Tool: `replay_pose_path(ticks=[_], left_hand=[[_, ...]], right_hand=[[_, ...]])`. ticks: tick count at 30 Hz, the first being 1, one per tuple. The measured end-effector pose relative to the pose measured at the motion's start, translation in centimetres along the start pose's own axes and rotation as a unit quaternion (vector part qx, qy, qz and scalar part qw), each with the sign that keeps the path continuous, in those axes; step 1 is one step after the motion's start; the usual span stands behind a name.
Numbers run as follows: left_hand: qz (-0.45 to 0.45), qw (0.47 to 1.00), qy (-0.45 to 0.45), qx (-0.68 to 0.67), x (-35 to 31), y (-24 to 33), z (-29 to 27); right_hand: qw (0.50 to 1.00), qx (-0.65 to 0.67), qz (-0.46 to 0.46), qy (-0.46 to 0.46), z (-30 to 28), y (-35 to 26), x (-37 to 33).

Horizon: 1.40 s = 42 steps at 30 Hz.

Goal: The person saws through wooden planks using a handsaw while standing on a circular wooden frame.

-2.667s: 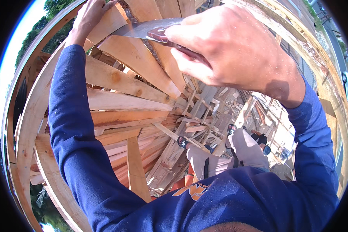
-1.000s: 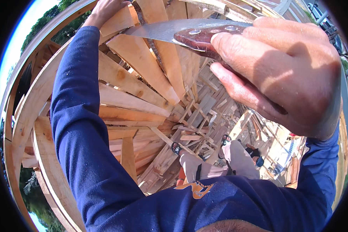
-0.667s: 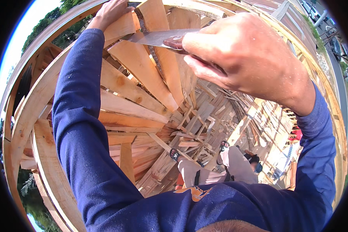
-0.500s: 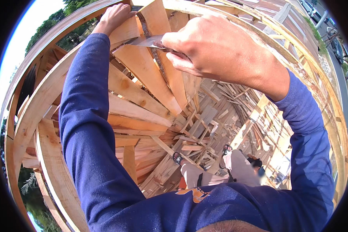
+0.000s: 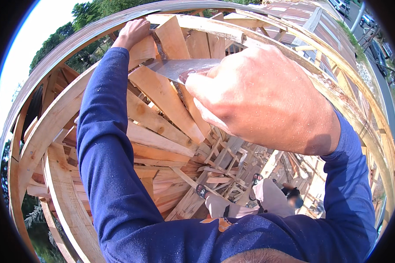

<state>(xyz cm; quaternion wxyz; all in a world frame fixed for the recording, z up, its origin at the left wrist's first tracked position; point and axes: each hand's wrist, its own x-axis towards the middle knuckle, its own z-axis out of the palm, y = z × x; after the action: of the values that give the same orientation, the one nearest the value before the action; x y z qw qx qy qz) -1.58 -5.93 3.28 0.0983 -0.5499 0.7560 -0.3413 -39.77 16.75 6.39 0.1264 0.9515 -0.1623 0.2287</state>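
A handsaw [image 5: 167, 70] is in my right hand [image 5: 259, 87], its fingers closed round the handle. The thin metal blade points left and meets a wooden board [image 5: 143, 50] near the board's lower end. My left hand [image 5: 135, 32] is closed on the top of that same board, beside the curved frame; its fingertips are partly hidden. Below the blade, a wide slanting board [image 5: 166, 98] runs down toward the middle. Another upright board [image 5: 172, 38] with a rough bark edge stands just right of my left hand.
Curved wooden beams [image 5: 52, 109] ring me on the left, and a long rail [image 5: 303, 79] bends round on the right. Several boards fan downward. Offcuts and loose sticks [image 5: 232, 162] litter the level below, around my feet [image 5: 202, 190]. A road with cars [image 5: 377, 57] lies beyond.
My right hand has drawn the saw back toward me, lower and closer, and more of the blade shows. My left hand stays on the board while the view shifts slightly.
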Motion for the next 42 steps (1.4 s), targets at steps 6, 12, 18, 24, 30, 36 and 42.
replay_pose_path(ticks=[6, 12, 18, 24, 30, 36, 42], left_hand=[[-0.018, 0.999, 0.01, -0.037, 0.7, 0.5, -0.2], [-0.034, 0.998, 0.012, -0.044, -1.0, 1.1, 0.1], [0.01, 0.997, 0.074, -0.035, -1.6, 0.3, -0.9], [-0.031, 0.999, -0.015, -0.03, 0.9, 2.2, -2.7], [0.01, 1.0, -0.023, 0.011, -1.1, 1.3, -0.3], [-0.031, 0.999, -0.025, -0.019, 0.4, 1.5, -1.3], [-0.034, 0.999, -0.018, -0.025, -0.4, 0.7, -0.7]], right_hand=[[0.998, 0.018, 0.041, 0.033, 6.4, 4.1, 3.5], [0.996, 0.004, 0.001, 0.09, 1.6, 0.7, 1.6], [0.994, 0.012, -0.039, 0.106, 0.7, 1.8, 2.3], [0.995, 0.08, -0.033, 0.057, 5.9, 2.5, 3.7], [0.998, 0.031, 0.006, 0.052, 1.9, 1.1, 3.3], [0.995, 0.087, 0.037, -0.013, 11.4, 4.0, 4.6], [0.995, 0.074, -0.013, 0.06, 6.0, 1.1, 4.2]])
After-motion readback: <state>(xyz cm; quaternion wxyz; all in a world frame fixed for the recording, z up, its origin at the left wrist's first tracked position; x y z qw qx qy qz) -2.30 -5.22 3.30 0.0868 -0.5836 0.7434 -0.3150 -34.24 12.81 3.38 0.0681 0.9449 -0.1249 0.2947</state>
